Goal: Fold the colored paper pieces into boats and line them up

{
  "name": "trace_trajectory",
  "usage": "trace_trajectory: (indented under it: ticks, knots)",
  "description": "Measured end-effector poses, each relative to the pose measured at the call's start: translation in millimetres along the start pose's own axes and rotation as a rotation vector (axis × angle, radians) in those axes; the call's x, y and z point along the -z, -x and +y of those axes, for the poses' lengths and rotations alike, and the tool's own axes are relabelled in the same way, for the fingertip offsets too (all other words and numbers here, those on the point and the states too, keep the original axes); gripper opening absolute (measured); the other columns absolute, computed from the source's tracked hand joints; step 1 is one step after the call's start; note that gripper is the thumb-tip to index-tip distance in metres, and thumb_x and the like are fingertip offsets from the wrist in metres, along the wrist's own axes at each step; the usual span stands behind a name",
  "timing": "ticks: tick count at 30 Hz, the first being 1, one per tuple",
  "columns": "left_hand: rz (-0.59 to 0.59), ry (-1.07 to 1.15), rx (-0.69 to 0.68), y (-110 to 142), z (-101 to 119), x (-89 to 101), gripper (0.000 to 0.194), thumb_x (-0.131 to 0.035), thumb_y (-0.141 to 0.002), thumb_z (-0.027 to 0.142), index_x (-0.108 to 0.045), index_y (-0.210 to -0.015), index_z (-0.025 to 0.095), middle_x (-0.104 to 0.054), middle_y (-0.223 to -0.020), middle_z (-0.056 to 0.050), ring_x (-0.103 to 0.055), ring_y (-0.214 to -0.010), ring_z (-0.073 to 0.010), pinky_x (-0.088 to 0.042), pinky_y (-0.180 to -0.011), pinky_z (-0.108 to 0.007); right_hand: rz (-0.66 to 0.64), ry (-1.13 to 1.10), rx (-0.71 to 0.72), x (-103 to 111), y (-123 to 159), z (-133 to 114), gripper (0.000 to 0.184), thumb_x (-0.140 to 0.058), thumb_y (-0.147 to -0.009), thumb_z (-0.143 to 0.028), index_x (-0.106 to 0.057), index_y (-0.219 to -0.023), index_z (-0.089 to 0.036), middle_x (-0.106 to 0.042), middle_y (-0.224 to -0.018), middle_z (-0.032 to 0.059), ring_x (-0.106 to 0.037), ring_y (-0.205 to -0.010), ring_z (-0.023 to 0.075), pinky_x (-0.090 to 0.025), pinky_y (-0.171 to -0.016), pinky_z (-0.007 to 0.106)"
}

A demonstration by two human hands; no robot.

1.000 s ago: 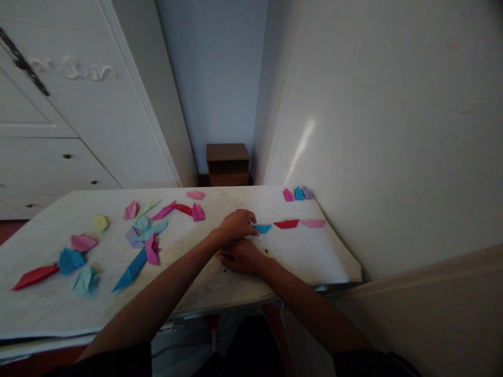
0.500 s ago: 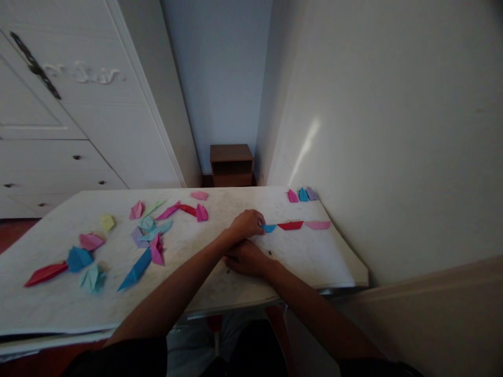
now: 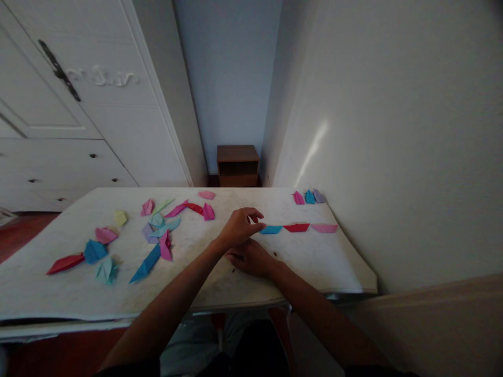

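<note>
My left hand [image 3: 245, 226] is open beside a blue folded paper boat [image 3: 272, 230], thumb and fingers apart at its left end. To the boat's right, a red paper boat [image 3: 296, 228] and a pink paper boat [image 3: 324, 228] continue the row. My right hand [image 3: 251, 257] rests on the table below my left wrist, which partly covers it. Its fingers lie loosely bent, with nothing visible in them. At the back right stand a magenta [image 3: 298, 197], a blue [image 3: 310, 197] and a purple folded paper piece [image 3: 318, 196], side by side.
Several folded papers lie spread over the left of the white table [image 3: 212, 285], among them a long blue one [image 3: 146, 263] and a red one [image 3: 66, 263]. A wall [image 3: 412, 157] borders the right side. Beyond are a white cabinet [image 3: 157, 131] and a brown nightstand [image 3: 238, 153].
My left hand has let go of the blue paper boat, and its fingers have spread apart. My right hand stays in its place on the table. The view has shifted slightly left.
</note>
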State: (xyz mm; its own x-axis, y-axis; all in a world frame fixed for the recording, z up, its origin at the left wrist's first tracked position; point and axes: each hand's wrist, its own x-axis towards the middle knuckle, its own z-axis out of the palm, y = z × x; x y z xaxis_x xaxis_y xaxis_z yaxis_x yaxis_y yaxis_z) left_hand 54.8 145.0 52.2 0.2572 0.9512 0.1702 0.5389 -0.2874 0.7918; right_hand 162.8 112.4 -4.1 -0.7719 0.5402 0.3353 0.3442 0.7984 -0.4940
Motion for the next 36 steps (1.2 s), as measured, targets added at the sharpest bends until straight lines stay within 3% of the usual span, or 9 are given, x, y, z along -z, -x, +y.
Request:
trace_trajectory:
  ticks: [6,10,13,20,26,31,36]
  knots:
    - [0.231,0.107,0.187,74,-16,33.6,0.022,-0.063,-0.074,0.033,-0.051,-0.067,0.015,-0.051,-0.06,0.003,-0.046,-0.055,-0.0097,-0.034,-0.051,-0.021,0.067,-0.085,0.076,-1,1,2,0.012,-0.055,-0.084,-0.013,-0.066,-0.089,-0.014,-0.065,-0.093,0.0093,-0.057,-0.091,0.0197,-0.046,-0.083,0.031]
    - [0.303,0.075,0.267,124,-37,41.1,0.029,-0.06,-0.079,0.041,-0.049,-0.068,0.016,-0.046,-0.057,0.004,-0.042,-0.052,-0.0093,-0.031,-0.049,-0.021,0.068,-0.125,0.093,1,-1,-2,0.011,-0.054,-0.088,-0.015,-0.065,-0.087,-0.015,-0.064,-0.088,0.0083,-0.056,-0.086,0.0183,-0.046,-0.08,0.031]
    - [0.356,0.038,0.281,147,-48,41.0,0.032,-0.057,-0.082,0.046,-0.051,-0.072,0.016,-0.046,-0.057,0.004,-0.043,-0.053,-0.0099,-0.031,-0.05,-0.022,0.073,-0.177,0.061,1,-3,-3,0.011,-0.054,-0.088,-0.017,-0.066,-0.087,-0.016,-0.065,-0.09,0.008,-0.057,-0.087,0.0178,-0.046,-0.081,0.031]
    - [0.308,0.092,0.249,154,-56,43.5,0.033,-0.056,-0.084,0.047,-0.054,-0.073,0.016,-0.05,-0.061,0.002,-0.045,-0.055,-0.0106,-0.032,-0.053,-0.022,0.015,-0.361,-0.197,7,-10,4,0.018,-0.056,-0.088,-0.027,-0.069,-0.09,-0.016,-0.067,-0.092,0.0075,-0.061,-0.086,0.0171,-0.046,-0.079,0.029]
    - [0.39,0.28,0.25,157,-63,43.5,0.034,-0.058,-0.082,0.047,-0.052,-0.073,0.015,-0.047,-0.061,0.002,-0.042,-0.055,-0.0098,-0.03,-0.05,-0.021,-0.042,-0.502,-0.471,6,-49,17,0.034,-0.057,-0.084,-0.035,-0.061,-0.109,-0.013,-0.066,-0.093,0.0063,-0.062,-0.061,0.0122,-0.046,-0.058,0.024]
    - [0.421,0.318,0.247,163,-62,40.1,0.032,-0.06,-0.082,0.045,-0.051,-0.071,0.015,-0.044,-0.058,0.003,-0.04,-0.053,-0.009,-0.029,-0.049,-0.02,0.005,-0.226,-0.621,-2,-106,20,0.034,-0.053,-0.087,-0.034,-0.059,-0.112,-0.012,-0.067,-0.088,0.0055,-0.058,-0.05,0.0097,-0.044,-0.058,0.023]
    - [0.441,0.407,0.242,162,-63,41.4,0.032,-0.062,-0.08,0.044,-0.051,-0.071,0.015,-0.043,-0.057,0.004,-0.038,-0.051,-0.008,-0.027,-0.048,-0.02,-0.071,0.117,-0.702,-9,-143,19,0.034,-0.056,-0.085,-0.042,-0.064,-0.101,-0.013,-0.069,-0.095,0.0117,-0.063,-0.071,0.0173,-0.042,-0.065,0.025]
